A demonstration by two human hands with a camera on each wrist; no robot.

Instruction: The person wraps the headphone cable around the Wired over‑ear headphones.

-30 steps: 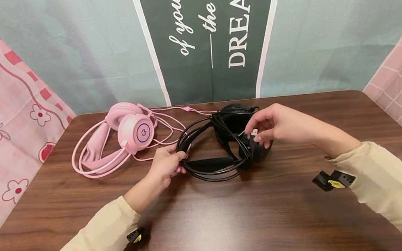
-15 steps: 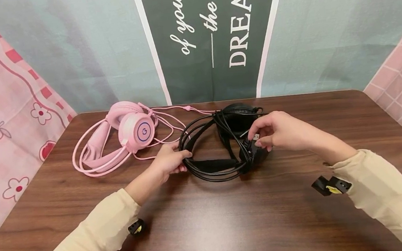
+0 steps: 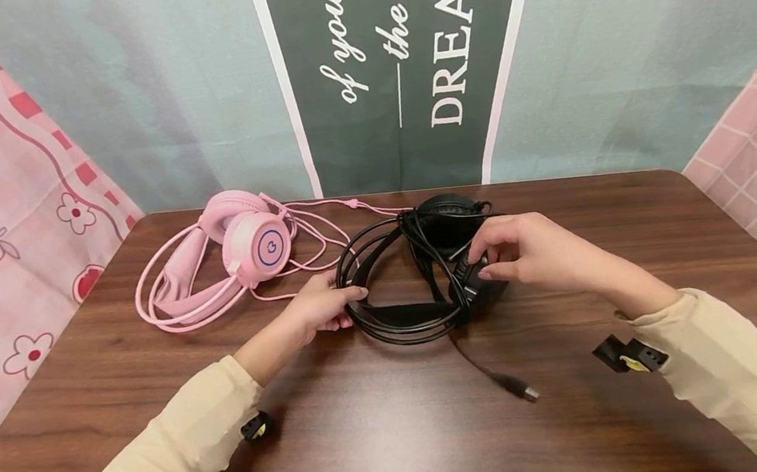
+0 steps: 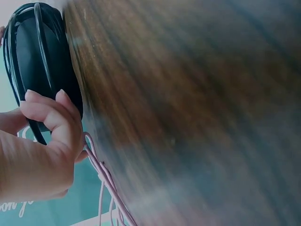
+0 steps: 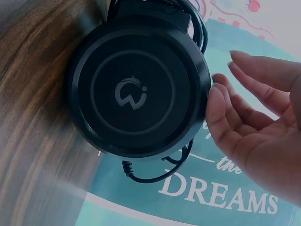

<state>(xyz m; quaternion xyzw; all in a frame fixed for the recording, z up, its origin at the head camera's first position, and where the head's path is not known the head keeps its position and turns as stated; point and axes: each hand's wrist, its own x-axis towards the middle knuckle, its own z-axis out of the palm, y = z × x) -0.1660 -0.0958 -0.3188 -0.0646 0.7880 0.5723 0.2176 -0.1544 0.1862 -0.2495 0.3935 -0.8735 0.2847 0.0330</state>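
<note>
A pair of black headphones (image 3: 410, 314) stands on the table, its black cable (image 3: 390, 336) looped in coils along the headband. My left hand (image 3: 319, 305) grips the headband and coils at their left end, thumb on top. At the other end, my right hand (image 3: 528, 256) is beside the near ear cup (image 5: 136, 94), fingers bent and apart with nothing seen between them. In the right wrist view its fingertips are at the cup's rim. A USB plug (image 3: 516, 387) on a short length of cable lies on the table in front of the headphones.
Pink headphones (image 3: 256, 246) lie to the left on the wooden table (image 3: 387, 437). Their pink cable (image 3: 319, 204) runs behind my left hand toward the black pair. A fabric backdrop (image 3: 194, 93) hangs behind the table's back edge.
The USB plug, earlier between my right fingers, has dropped to the table in front of the black headphones. My right hand has come slightly lower; my left hand keeps its grip.
</note>
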